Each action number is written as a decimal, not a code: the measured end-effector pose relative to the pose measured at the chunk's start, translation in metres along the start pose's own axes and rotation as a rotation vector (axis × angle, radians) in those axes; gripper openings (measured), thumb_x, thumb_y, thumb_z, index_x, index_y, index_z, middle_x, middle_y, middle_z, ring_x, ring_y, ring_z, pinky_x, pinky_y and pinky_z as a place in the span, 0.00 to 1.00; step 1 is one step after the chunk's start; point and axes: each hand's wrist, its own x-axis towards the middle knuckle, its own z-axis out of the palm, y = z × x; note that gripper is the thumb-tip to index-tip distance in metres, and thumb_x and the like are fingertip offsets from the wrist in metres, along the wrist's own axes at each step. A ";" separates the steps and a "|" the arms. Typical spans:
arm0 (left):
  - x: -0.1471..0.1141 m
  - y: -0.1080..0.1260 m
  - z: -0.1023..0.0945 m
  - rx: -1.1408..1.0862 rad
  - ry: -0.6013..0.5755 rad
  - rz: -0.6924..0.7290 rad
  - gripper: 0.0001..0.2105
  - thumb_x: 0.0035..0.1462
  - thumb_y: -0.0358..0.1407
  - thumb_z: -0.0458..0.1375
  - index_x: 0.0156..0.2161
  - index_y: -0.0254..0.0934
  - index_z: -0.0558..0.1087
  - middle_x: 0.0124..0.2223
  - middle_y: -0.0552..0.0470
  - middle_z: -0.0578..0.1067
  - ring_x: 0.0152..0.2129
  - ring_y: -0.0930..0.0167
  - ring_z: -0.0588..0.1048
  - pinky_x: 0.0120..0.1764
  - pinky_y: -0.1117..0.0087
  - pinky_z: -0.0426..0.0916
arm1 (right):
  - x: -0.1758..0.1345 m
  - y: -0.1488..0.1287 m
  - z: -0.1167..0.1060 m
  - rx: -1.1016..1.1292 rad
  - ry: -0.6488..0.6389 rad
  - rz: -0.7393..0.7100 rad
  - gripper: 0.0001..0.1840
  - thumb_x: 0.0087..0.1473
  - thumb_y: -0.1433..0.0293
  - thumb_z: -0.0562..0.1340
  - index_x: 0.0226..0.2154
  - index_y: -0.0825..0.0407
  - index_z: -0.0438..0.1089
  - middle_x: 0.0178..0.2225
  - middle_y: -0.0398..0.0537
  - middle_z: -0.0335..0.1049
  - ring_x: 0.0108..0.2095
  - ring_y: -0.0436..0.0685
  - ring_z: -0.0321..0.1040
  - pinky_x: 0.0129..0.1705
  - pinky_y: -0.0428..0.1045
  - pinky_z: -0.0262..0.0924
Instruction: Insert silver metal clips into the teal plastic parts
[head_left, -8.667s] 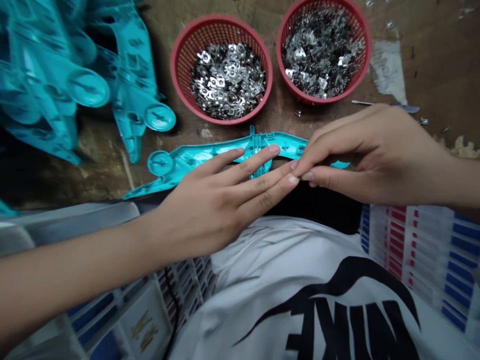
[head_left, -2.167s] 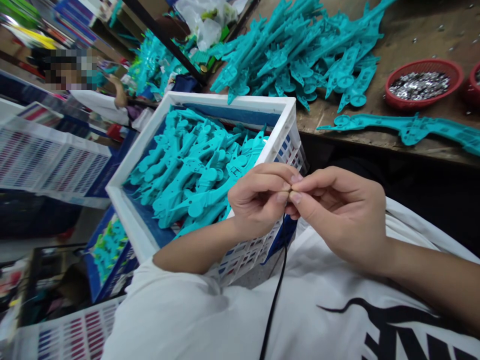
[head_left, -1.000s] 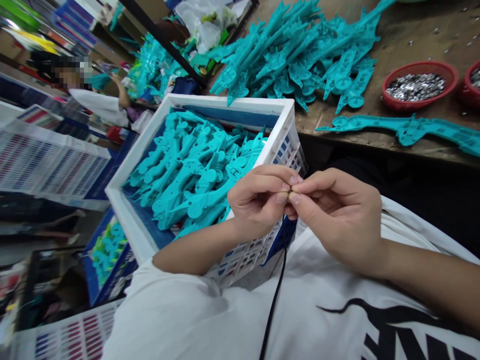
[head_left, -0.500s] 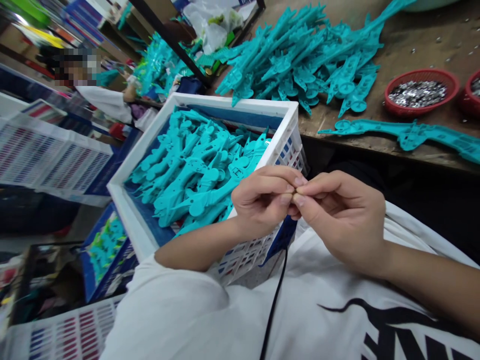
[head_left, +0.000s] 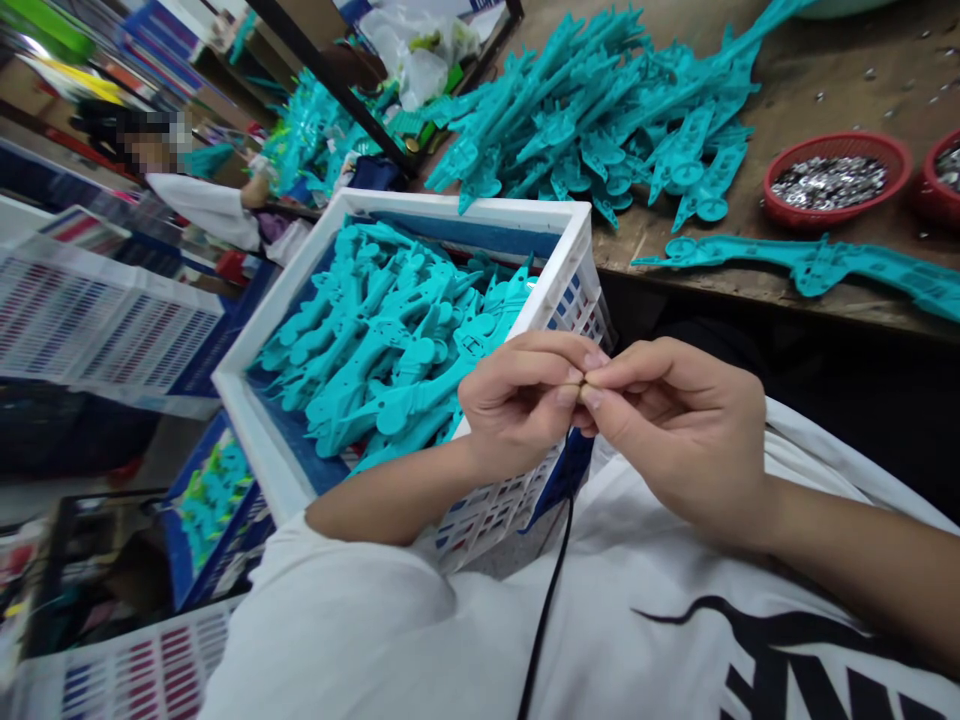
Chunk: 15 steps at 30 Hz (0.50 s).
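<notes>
Head view, from the far left: white slotted crates (head_left: 112, 325) stand near a co-worker's white sleeve (head_left: 199, 208), and below them a blue crate (head_left: 176, 565) holds teal and lime pieces. Next comes a white crate (head_left: 465, 207) with blue inner walls, heaped with teal plastic parts (head_left: 390, 340). In front of its right side is the person's left hand (head_left: 521, 395), thumb and forefinger pinched together at the tips. A black cord (head_left: 551, 610) runs down the white T-shirt (head_left: 360, 630) from beneath the hands. Behind the crate, a pile of teal parts (head_left: 585, 120) covers part of the wooden desk (head_left: 795, 110). The right hand (head_left: 671, 430) meets the left, its thumb and forefinger likewise pinched, fingertips touching; whether these fingers grasp a small piece cannot be told, as the tips hide the spot. Beyond it, a single long teal part (head_left: 817, 268) lies along the desk's near edge. Behind that part sits a red basket (head_left: 802, 215) of shiny metal clips (head_left: 829, 183), with a second red basket (head_left: 934, 210) at the far right, cut off by the frame.
</notes>
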 end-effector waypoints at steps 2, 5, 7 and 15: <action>-0.001 0.001 -0.001 -0.005 -0.020 -0.013 0.07 0.83 0.40 0.71 0.47 0.44 0.83 0.42 0.53 0.90 0.38 0.68 0.93 0.44 0.67 0.93 | 0.000 0.001 -0.001 0.010 -0.010 -0.016 0.15 0.59 0.82 0.77 0.35 0.44 0.90 0.34 0.37 0.90 0.31 0.49 0.88 0.39 0.40 0.85; -0.003 0.003 -0.001 -0.010 -0.023 -0.040 0.07 0.84 0.40 0.70 0.47 0.44 0.83 0.43 0.53 0.90 0.40 0.67 0.94 0.45 0.66 0.93 | -0.001 0.004 -0.004 0.000 -0.032 -0.049 0.16 0.60 0.83 0.77 0.36 0.43 0.90 0.36 0.37 0.91 0.33 0.49 0.90 0.40 0.40 0.86; -0.004 0.003 -0.001 -0.014 -0.013 -0.043 0.07 0.84 0.40 0.69 0.47 0.43 0.83 0.43 0.52 0.90 0.40 0.68 0.94 0.46 0.67 0.93 | -0.001 0.004 -0.006 -0.023 -0.050 -0.077 0.17 0.61 0.84 0.77 0.37 0.44 0.90 0.37 0.38 0.92 0.34 0.51 0.91 0.41 0.40 0.87; -0.003 0.010 0.000 -0.200 -0.019 -0.162 0.03 0.80 0.35 0.72 0.48 0.44 0.86 0.47 0.53 0.91 0.42 0.71 0.93 0.48 0.72 0.90 | -0.005 0.002 -0.004 -0.113 -0.048 -0.163 0.19 0.63 0.85 0.77 0.40 0.43 0.90 0.37 0.40 0.91 0.33 0.52 0.90 0.39 0.41 0.86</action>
